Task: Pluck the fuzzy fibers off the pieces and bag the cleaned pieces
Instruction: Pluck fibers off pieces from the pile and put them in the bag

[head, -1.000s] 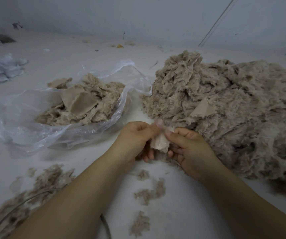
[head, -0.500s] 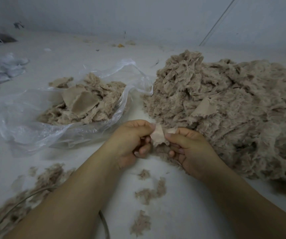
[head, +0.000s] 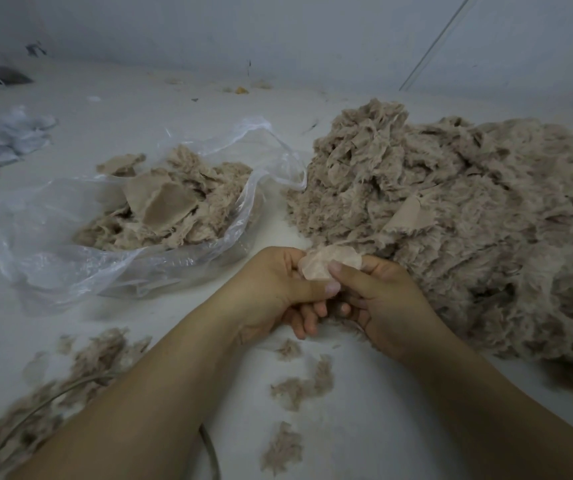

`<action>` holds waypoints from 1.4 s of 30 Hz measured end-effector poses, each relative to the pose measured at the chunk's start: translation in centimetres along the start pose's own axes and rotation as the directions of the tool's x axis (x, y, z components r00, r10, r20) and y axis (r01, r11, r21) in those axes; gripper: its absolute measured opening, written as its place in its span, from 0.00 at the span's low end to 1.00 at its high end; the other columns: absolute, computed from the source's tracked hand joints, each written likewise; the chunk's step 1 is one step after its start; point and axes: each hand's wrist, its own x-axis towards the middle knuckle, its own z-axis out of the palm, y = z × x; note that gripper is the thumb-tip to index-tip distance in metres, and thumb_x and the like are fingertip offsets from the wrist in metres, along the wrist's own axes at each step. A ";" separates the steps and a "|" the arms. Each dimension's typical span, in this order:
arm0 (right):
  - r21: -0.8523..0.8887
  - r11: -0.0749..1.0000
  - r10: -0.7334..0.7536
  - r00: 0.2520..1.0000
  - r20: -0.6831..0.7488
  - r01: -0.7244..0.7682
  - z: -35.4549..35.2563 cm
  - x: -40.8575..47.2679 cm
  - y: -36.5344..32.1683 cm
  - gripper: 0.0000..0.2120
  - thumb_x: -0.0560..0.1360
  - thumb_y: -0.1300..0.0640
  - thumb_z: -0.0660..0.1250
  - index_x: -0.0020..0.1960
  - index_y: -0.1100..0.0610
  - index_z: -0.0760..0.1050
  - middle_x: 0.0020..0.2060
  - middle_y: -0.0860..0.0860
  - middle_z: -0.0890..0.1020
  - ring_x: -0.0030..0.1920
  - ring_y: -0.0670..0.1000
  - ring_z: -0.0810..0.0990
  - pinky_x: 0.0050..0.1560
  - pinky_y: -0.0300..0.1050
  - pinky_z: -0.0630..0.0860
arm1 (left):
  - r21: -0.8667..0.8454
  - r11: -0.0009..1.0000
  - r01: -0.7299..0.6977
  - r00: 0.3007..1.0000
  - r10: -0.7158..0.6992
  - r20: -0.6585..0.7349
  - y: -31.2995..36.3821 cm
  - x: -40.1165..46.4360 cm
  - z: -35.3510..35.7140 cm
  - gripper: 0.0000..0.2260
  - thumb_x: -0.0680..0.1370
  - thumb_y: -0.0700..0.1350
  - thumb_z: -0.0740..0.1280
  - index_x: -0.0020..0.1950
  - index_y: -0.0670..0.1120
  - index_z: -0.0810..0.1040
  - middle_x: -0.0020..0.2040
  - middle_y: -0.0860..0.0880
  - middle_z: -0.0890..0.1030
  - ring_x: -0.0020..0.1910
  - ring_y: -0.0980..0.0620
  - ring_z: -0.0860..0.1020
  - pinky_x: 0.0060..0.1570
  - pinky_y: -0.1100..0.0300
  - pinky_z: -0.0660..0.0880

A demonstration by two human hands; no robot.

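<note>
You're pinching the pale piece (head: 330,266) between left hand (head: 271,289) and right hand (head: 385,299); the open bag (head: 70,258) is lying left of frame center, nearer your left.

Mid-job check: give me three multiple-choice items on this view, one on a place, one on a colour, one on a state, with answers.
1. Where does the plastic bag lie?
A. left of the big pile
B. on top of the pile
C. under the forearms

2. What colour is the big pile?
A. green
B. beige
C. black

3. What is the held piece's state?
A. dropped on the table
B. inside the bag
C. pinched by both hands

Answers: 1 A, the bag sits left of the pile. 2 B, the fuzz is beige. 3 C, the left hand and right hand both hold it.
</note>
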 end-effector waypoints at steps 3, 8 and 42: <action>0.053 0.998 0.025 0.999 -0.034 -0.023 0.0 0.0 -0.1 0.08 0.75 0.57 0.69 0.41 0.57 0.86 0.38 0.58 0.85 0.31 0.49 0.81 0.26 0.36 0.73 | 0.079 0.993 0.085 0.993 -0.091 0.075 0.1 -0.4 -0.7 0.05 0.73 0.32 0.71 0.39 0.38 0.80 0.29 0.39 0.79 0.20 0.48 0.76 0.19 0.62 0.73; 0.067 0.996 0.062 0.997 -0.055 -0.058 -0.2 0.1 -0.1 0.12 0.78 0.64 0.66 0.39 0.57 0.85 0.36 0.55 0.85 0.29 0.46 0.80 0.24 0.36 0.72 | 0.080 0.993 0.083 0.993 -0.076 -0.088 0.9 -0.5 -1.4 0.05 0.74 0.29 0.66 0.40 0.38 0.75 0.25 0.42 0.74 0.16 0.50 0.69 0.17 0.68 0.62; 0.073 0.992 0.111 0.993 -0.050 -0.107 -0.5 0.6 0.0 0.12 0.79 0.58 0.64 0.38 0.62 0.75 0.24 0.49 0.66 0.21 0.43 0.62 0.26 0.39 0.73 | 0.161 0.934 -0.318 0.729 0.349 -0.589 0.8 0.5 -1.3 0.04 0.78 0.34 0.68 0.49 0.42 0.77 0.32 0.48 0.80 0.29 0.50 0.79 0.30 0.57 0.75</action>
